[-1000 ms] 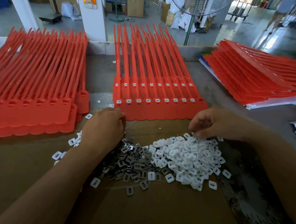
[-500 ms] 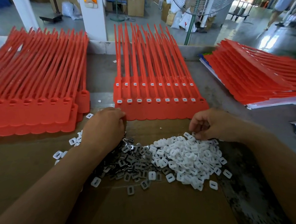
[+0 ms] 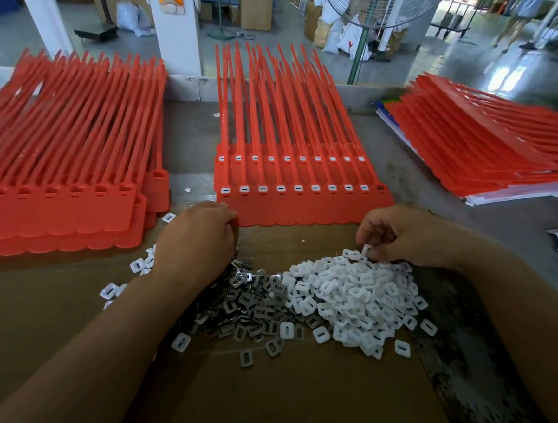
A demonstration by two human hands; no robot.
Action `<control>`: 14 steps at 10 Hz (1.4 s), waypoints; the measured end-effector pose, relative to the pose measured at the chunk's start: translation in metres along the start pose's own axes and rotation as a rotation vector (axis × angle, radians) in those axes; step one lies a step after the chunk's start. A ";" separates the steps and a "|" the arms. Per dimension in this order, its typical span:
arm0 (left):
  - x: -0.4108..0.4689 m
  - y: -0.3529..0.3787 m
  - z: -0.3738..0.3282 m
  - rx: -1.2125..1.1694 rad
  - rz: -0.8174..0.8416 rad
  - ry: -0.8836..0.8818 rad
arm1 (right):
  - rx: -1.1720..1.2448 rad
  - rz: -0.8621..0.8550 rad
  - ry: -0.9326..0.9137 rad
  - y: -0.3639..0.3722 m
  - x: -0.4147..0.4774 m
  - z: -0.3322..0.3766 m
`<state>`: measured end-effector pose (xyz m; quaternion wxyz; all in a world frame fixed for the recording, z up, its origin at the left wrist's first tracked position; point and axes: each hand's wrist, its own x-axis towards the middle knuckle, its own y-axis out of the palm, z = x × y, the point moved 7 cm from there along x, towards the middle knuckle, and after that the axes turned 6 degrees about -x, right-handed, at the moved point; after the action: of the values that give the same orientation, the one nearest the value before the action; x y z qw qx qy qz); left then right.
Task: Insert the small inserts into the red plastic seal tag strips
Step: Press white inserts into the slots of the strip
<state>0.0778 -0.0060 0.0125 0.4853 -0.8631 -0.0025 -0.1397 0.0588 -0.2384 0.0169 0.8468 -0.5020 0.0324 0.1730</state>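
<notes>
Three stacks of red seal tag strips [image 3: 303, 206] fan across the top of the frame on the desk [image 3: 193, 141]; the middle one seems one socket short. Below lie white inserts [image 3: 353, 295] and grey metal clips [image 3: 254, 305]. The left hand [image 3: 197, 243] stays curled over the clips, its hold hidden; the right hand [image 3: 401, 235] has just pinched up one white insert [image 3: 366, 249], ready for seating. Nothing seems to block the way.

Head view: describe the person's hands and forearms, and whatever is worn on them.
The left hand and right hand are bare: no gloves, and no rings in view. The left forearm and right forearm are bare too, with no watch, wristband or sleeve edge anywhere in the frame. No markings or tattoos show.
</notes>
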 end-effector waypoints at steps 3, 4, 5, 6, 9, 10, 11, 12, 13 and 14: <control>0.000 0.000 0.001 -0.004 0.002 -0.007 | 0.085 -0.110 -0.009 -0.016 -0.002 0.001; 0.000 0.000 0.001 -0.006 0.002 -0.006 | 0.066 -0.283 0.010 -0.033 -0.001 -0.004; 0.000 0.000 0.001 -0.016 -0.009 -0.004 | 0.066 -0.422 0.089 -0.045 0.006 -0.021; 0.000 0.000 0.001 -0.023 -0.017 -0.005 | 0.103 -0.527 0.180 -0.053 0.017 -0.043; 0.000 0.000 0.001 -0.023 -0.008 -0.012 | 0.125 -0.569 0.273 -0.056 0.043 -0.065; -0.001 0.001 0.001 -0.023 0.000 -0.014 | 0.100 -0.549 0.274 -0.054 0.047 -0.067; -0.001 0.000 0.002 -0.023 -0.009 -0.011 | 0.060 -0.524 0.277 -0.052 0.049 -0.069; -0.002 0.001 0.002 -0.018 -0.010 -0.005 | 0.034 -0.513 0.271 -0.052 0.051 -0.070; -0.001 0.001 0.002 -0.016 -0.015 -0.004 | -0.001 -0.486 0.269 -0.053 0.055 -0.070; -0.001 0.000 0.002 -0.015 -0.023 -0.003 | -0.021 -0.478 0.261 -0.054 0.058 -0.068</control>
<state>0.0778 -0.0045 0.0111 0.4773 -0.8668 -0.0119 -0.1438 0.1391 -0.3055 0.0148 0.8470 -0.5222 0.0200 -0.0978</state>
